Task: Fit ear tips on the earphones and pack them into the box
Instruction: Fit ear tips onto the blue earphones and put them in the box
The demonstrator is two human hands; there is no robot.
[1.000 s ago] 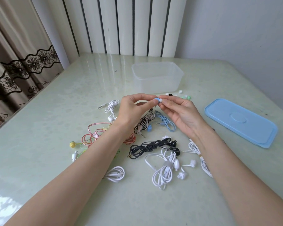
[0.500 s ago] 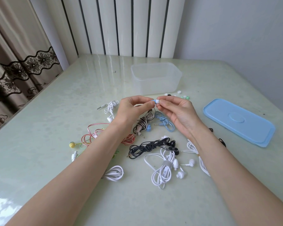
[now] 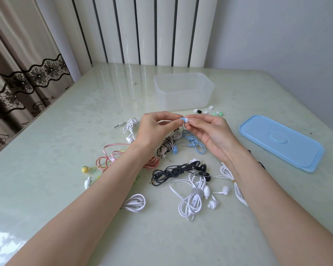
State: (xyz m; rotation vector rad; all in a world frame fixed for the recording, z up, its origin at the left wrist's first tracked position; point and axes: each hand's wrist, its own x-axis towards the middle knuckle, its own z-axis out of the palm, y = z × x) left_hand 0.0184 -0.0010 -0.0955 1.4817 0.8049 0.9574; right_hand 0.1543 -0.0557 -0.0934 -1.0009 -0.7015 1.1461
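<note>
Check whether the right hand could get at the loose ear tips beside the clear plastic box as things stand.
Probably yes, once freed: the right hand pinches the white ear tip against the blue earbud. The loose ear tips lie uncovered just beyond it, beside the clear plastic box, with nothing between.

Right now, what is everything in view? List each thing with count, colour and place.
Box: one, clear, far centre of table, open.
Lid: one, blue, right, flat on table.
Loose ear tips: several, white, black, green, near side of box.
Earphone bundles: about nine; white, black, light blue, brown-striped, red-pink, scattered mid-table.
Blue earbud and white tip: one, between the fingertips.
Table: one, pale green.
Left hand: pinches the earbud.
Right hand: pinches the tip.
</note>
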